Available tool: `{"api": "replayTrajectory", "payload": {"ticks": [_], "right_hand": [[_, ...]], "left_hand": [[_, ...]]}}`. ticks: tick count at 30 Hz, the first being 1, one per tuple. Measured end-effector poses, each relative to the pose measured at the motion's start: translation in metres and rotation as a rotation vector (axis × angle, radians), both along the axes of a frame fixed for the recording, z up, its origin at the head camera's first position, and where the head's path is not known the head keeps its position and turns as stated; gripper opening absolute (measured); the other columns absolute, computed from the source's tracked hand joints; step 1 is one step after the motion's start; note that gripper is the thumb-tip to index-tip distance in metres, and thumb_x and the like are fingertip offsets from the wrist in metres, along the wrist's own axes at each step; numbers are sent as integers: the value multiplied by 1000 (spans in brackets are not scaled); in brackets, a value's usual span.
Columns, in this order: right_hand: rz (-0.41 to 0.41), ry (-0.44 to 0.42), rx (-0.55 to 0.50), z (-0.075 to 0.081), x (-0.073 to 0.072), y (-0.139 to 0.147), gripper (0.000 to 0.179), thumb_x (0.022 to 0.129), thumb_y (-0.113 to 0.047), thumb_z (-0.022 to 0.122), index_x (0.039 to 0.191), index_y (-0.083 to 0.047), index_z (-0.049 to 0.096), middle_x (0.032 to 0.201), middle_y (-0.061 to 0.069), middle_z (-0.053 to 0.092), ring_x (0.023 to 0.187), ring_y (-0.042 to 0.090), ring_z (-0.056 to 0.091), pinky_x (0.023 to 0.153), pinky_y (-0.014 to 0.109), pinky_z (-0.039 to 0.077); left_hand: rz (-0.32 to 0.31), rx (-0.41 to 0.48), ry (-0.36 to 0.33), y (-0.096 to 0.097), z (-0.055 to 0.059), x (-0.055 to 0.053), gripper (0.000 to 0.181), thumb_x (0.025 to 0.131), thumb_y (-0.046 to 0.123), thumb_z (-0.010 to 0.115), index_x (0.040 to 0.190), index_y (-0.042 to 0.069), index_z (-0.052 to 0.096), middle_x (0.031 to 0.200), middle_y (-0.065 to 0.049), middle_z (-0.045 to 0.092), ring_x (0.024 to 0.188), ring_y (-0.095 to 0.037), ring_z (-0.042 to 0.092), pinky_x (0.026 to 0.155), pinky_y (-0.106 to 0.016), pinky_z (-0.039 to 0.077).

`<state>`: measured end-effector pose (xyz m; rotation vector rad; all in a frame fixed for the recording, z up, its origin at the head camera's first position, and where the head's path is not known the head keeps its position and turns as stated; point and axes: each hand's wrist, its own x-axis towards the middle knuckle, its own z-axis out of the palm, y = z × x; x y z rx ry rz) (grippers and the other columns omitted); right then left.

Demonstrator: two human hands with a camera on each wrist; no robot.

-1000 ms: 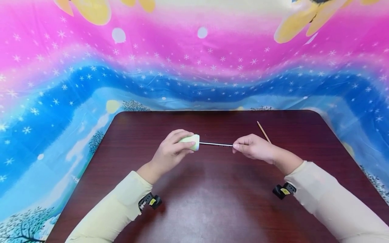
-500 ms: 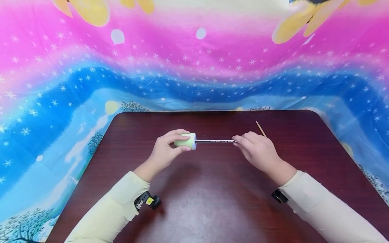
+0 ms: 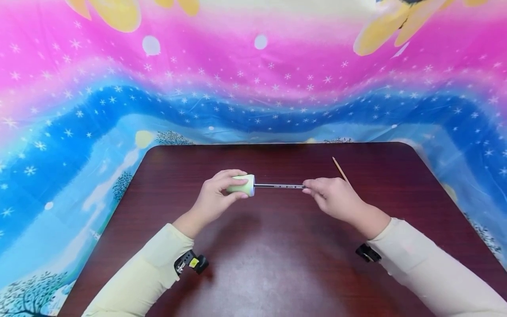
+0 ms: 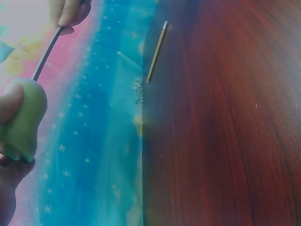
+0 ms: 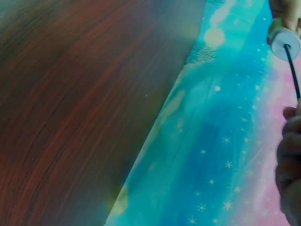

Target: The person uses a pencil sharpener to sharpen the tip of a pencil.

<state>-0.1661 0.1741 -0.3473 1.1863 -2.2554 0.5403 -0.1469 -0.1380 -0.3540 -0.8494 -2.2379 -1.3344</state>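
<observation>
My left hand (image 3: 211, 196) grips a light green, waisted pencil sharpener (image 3: 248, 186) between thumb and fingers, its white end facing right. A dark pencil (image 3: 277, 186) with pale lettering runs level from that end to my right hand (image 3: 336, 200). Thumb and fingertips of the right hand pinch the pencil's far end. In the right wrist view, the pencil (image 5: 292, 70) enters a hole in the sharpener's white face (image 5: 285, 43); its tip is hidden inside. Both hands are raised over the table.
A second, natural-wood pencil (image 3: 339, 168) lies on the dark red-brown table (image 3: 269, 259), behind the right hand, which covers part of it in the head view. A printed pink and blue cloth (image 3: 245, 88) hangs beyond the table's far edge.
The right hand has rolled over and back on the pencil, taking a fresh pinch; the pencil has turned, showing different lettering. The left hand has shifted slightly left with the sharpener.
</observation>
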Motion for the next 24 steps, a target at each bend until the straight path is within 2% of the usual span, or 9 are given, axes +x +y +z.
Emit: {"api": "replayTrajectory", "payload": {"ticks": [4, 7, 9, 10, 12, 16, 18, 21, 24], "right_hand": [[-39, -319, 10, 9, 1, 0, 11, 84, -2, 71, 94, 0, 73, 86, 9, 73, 77, 21, 70, 69, 40, 56], [-80, -543, 22, 15, 0, 1, 13, 89, -5, 66, 99, 0, 73, 92, 9, 73, 85, 22, 68, 75, 42, 54], [-99, -595, 28, 15, -1, 1, 14, 91, -7, 65, 101, 0, 73, 93, 9, 73, 87, 22, 68, 77, 43, 54], [-105, -572, 40, 15, -1, 1, 14, 91, -8, 65, 101, -1, 73, 94, 8, 73, 88, 22, 68, 78, 43, 54], [-105, -403, 76, 11, -1, -1, 14, 90, -10, 67, 100, -3, 72, 92, 6, 72, 88, 23, 68, 76, 43, 54], [-128, 66, 102, 0, -2, -6, 19, 96, -20, 58, 101, -6, 70, 81, 4, 64, 76, 24, 63, 57, 38, 52], [-121, 216, 82, -5, -3, -8, 26, 101, -23, 47, 102, -6, 67, 75, 5, 57, 67, 26, 58, 46, 36, 45], [-100, 324, 46, -6, -2, -11, 35, 105, -24, 34, 98, -6, 63, 69, 6, 50, 56, 26, 51, 39, 34, 35], [-71, 307, 34, -4, 0, -12, 34, 104, -22, 34, 94, -5, 62, 68, 5, 53, 55, 26, 53, 40, 35, 37]], "left_hand": [[-16, -54, 196, 0, -2, -2, 35, 65, -1, 85, 98, 1, 75, 109, -14, 69, 106, -30, 60, 78, -33, 55], [-39, -71, 330, -1, -3, -4, 36, 62, -3, 86, 97, 2, 76, 108, -15, 68, 105, -32, 59, 87, -36, 52], [-42, -75, 353, -1, -4, -5, 36, 62, -3, 86, 96, 3, 75, 108, -15, 68, 105, -32, 59, 88, -35, 52], [-37, -75, 343, -1, -4, -5, 36, 62, -3, 86, 96, 3, 76, 108, -15, 68, 105, -31, 59, 88, -34, 52], [-18, -67, 265, -1, -3, -3, 36, 64, -2, 86, 98, 2, 76, 109, -14, 68, 106, -29, 59, 82, -30, 54], [31, -4, 1, 0, 1, 0, 36, 68, 0, 84, 103, 1, 75, 112, -12, 68, 104, -24, 61, 67, -23, 52], [29, 55, -120, 0, 3, 1, 36, 70, -1, 83, 105, 0, 74, 114, -12, 68, 103, -23, 61, 66, -22, 51], [12, 114, -223, -1, 5, 1, 36, 72, -3, 81, 107, -1, 73, 116, -12, 67, 103, -22, 62, 70, -22, 52], [-1, 117, -232, -2, 5, 1, 37, 72, -3, 81, 108, -1, 73, 117, -13, 67, 103, -22, 62, 70, -23, 52]]}}
